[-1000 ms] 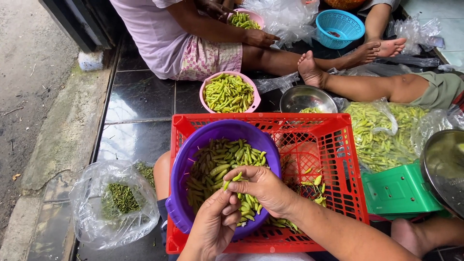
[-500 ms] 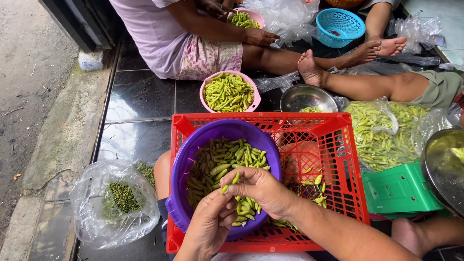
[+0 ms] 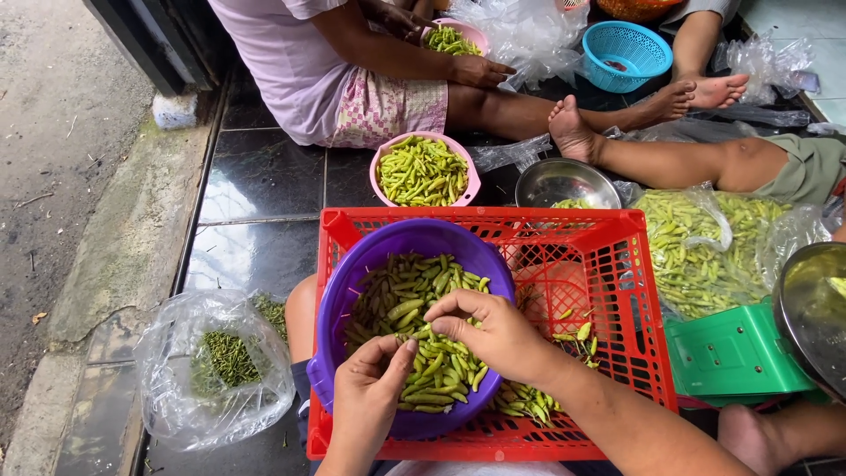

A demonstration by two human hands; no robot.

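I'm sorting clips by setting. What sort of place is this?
Probably a doorstep or porch used for informal food sorting: people sit barefoot on a dark tiled floor beside a concrete kerb, with bowls and bags of green pods and a green weighing scale around them.

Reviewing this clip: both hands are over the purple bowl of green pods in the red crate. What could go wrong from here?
1. The purple bowl sits tilted in the red crate; pressure from the left hand or right hand might tip it.
2. Green pods could drop through the crate's mesh, where loose pods already lie.
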